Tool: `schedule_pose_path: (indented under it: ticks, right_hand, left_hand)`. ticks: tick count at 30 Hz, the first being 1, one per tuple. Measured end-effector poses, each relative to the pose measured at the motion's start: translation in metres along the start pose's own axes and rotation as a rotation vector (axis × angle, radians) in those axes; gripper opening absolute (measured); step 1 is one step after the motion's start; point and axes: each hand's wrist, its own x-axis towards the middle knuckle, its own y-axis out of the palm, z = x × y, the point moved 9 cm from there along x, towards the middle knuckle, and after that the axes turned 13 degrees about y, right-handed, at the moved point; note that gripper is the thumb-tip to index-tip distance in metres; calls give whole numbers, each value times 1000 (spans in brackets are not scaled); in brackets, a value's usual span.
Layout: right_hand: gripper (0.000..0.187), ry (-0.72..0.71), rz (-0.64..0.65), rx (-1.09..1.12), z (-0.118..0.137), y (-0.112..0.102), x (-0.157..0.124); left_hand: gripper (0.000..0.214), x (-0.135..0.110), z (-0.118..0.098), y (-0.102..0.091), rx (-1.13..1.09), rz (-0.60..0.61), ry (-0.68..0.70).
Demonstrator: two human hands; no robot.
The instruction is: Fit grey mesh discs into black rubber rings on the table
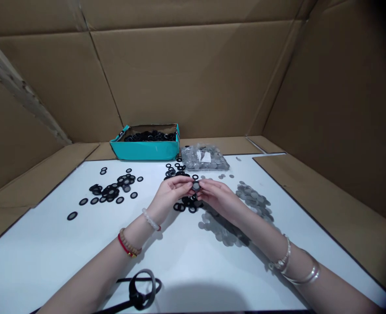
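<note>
My left hand (172, 194) and my right hand (214, 196) meet above the white table, their fingertips pinching a small black rubber ring (196, 186) from either side. A grey mesh disc seems to sit in that ring, though my fingers partly hide it. Right under my hands lies a scatter of loose black rings (186, 203). Another cluster of black rings (112, 190) lies to the left. A spread of loose grey mesh discs (253, 199) lies to the right of my right hand, and more of them (221, 231) lie below it, partly in shadow.
A teal box (145, 150) of black rings stands at the back, beside a clear plastic bag of grey discs (204, 158). Folded cardboard walls (180, 74) surround the white tabletop (193, 266). A black cable with a loop (137, 294) lies near the front edge.
</note>
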Motion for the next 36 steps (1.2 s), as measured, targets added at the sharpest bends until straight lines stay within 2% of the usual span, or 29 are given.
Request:
schedule_pose_path:
  ticks: [7, 14, 18, 21, 26, 33, 36]
  right_hand:
    - [18, 20, 114, 3, -1, 10, -2]
    - [22, -95, -83, -114, 8, -5, 0]
    - [26, -116, -168, -256, 11, -10, -1]
    - [27, -137, -206, -293, 15, -11, -3]
    - [21, -175, -193, -323, 17, -7, -6]
    - [18, -200, -225, -299, 15, -11, -6]
    - [19, -227, -225, -333, 20, -10, -8]
  left_hand:
    - [24, -3, 1, 6, -126, 8, -65]
    - [23, 2, -9, 1, 180, -11, 48]
    - [24, 1, -4, -1, 154, -69, 13]
    - [25, 0, -6, 1, 144, -46, 27]
    - [22, 0, -12, 5, 190, -3, 70]
    - [17, -3, -8, 4, 134, -80, 27]
    - [20, -2, -9, 2, 151, -62, 30]
